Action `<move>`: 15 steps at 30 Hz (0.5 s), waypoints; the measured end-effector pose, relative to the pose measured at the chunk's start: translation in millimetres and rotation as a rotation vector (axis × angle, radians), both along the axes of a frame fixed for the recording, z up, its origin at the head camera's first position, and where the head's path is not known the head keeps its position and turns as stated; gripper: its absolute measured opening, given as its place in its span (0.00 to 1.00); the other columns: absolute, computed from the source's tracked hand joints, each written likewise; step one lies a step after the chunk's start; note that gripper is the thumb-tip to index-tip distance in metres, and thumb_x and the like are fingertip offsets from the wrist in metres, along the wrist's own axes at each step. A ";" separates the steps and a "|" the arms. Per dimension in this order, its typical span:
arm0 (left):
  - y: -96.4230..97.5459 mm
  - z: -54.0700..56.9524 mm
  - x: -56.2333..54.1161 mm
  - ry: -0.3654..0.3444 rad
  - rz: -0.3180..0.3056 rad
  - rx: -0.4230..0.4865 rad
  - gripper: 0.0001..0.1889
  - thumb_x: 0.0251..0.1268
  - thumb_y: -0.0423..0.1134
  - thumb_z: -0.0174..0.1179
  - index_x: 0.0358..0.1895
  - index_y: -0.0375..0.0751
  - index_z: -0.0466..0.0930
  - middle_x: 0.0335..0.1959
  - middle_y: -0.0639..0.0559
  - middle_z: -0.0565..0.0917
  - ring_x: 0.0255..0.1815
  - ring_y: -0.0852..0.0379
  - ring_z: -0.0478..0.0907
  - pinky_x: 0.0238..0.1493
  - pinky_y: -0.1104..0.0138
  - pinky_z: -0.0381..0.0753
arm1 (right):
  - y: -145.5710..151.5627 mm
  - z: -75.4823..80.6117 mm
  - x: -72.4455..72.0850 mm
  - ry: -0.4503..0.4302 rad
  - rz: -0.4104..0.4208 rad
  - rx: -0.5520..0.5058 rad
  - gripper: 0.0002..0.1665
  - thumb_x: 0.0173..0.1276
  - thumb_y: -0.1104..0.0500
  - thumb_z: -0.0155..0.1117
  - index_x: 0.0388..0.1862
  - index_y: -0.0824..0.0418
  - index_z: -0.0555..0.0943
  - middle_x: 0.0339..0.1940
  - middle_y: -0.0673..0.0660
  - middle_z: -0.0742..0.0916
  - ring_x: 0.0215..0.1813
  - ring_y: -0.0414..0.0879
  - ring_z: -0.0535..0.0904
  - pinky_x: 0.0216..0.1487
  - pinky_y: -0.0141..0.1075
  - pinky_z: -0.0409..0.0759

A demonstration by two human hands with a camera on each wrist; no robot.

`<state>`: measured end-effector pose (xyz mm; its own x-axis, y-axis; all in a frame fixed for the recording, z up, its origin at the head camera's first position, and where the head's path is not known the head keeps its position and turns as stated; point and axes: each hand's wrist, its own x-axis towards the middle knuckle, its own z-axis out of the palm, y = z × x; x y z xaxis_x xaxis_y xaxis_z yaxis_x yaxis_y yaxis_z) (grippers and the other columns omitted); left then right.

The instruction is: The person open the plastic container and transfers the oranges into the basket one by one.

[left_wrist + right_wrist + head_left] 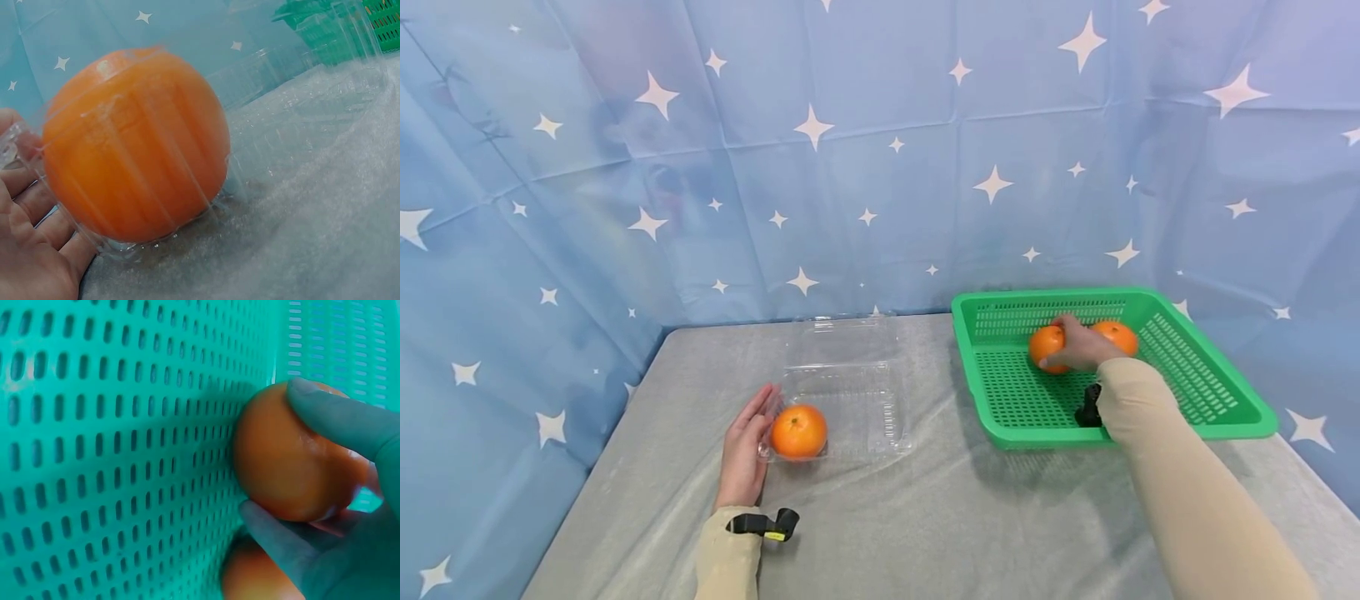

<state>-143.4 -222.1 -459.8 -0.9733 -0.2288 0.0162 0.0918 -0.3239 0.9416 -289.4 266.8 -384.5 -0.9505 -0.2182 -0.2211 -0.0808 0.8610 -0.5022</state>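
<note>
At the left of the bench point(940, 517), which is covered in grey cloth, the left hand point(743, 454) lies along the near-left side of a clear plastic box point(857, 408). Its fingers are extended and loose, touching the outside of the box wall; the left wrist view shows the palm turned toward it. The box stands open, its lid section point(844, 340) folded back toward the starry blue curtain point(880, 83). One orange point(800, 432) sits inside, in the near-left corner close to the fingers, and the rest of the box base is bare.

Well apart, on the right part of the bench, stands a green basket point(1045, 437) with slotted walls and a perforated floor. Two oranges are in it. The right hand point(1082, 346) reaches over the near rim and grips the left one, the held orange point(1045, 346), with thumb and fingers around its sides; whether it is lifted off the basket floor, I cannot tell. The second basket orange point(1117, 335) lies just to the right, partly hidden behind the hand.
</note>
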 end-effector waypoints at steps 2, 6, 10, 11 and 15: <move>-0.8 0.3 0.1 0.009 -0.004 0.005 0.26 0.61 0.26 0.38 0.64 0.43 0.63 0.62 0.53 0.67 0.62 0.61 0.62 0.22 0.77 0.64 | -2.3 0.9 0.8 -0.004 -0.002 0.011 0.49 0.54 0.49 0.65 0.65 0.66 0.48 0.55 0.72 0.67 0.49 0.67 0.68 0.37 0.51 0.71; -1.5 1.0 0.2 0.016 -0.013 0.013 0.26 0.61 0.26 0.38 0.64 0.43 0.62 0.62 0.52 0.67 0.63 0.59 0.61 0.17 0.77 0.62 | -5.6 4.1 3.2 -0.020 0.000 0.010 0.49 0.55 0.50 0.64 0.64 0.66 0.47 0.55 0.74 0.66 0.49 0.68 0.68 0.37 0.52 0.71; -1.6 1.1 0.5 0.012 -0.012 0.000 0.26 0.60 0.27 0.38 0.64 0.43 0.62 0.62 0.52 0.67 0.63 0.59 0.61 0.16 0.77 0.61 | -4.6 3.5 3.6 -0.033 -0.013 0.000 0.49 0.56 0.49 0.63 0.64 0.66 0.46 0.55 0.75 0.65 0.50 0.69 0.67 0.38 0.53 0.71; -1.5 0.8 0.6 0.010 -0.012 -0.005 0.26 0.60 0.27 0.37 0.64 0.43 0.62 0.62 0.53 0.67 0.63 0.59 0.61 0.17 0.77 0.61 | -4.0 3.1 3.7 -0.036 -0.018 -0.004 0.48 0.55 0.49 0.63 0.63 0.66 0.46 0.55 0.74 0.65 0.50 0.69 0.67 0.38 0.53 0.71; -0.4 -0.4 1.1 0.004 -0.014 -0.015 0.26 0.61 0.27 0.37 0.64 0.44 0.62 0.63 0.54 0.66 0.63 0.60 0.61 0.28 0.79 0.68 | -1.8 0.2 3.4 -0.044 -0.035 -0.019 0.48 0.55 0.49 0.64 0.63 0.66 0.46 0.54 0.74 0.65 0.50 0.69 0.67 0.38 0.53 0.71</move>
<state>-142.4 -222.5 -460.2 -0.9764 -0.2148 0.0232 0.0908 -0.3106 0.9462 -286.0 265.0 -384.2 -0.9472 -0.1895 -0.2586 -0.0285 0.8532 -0.5209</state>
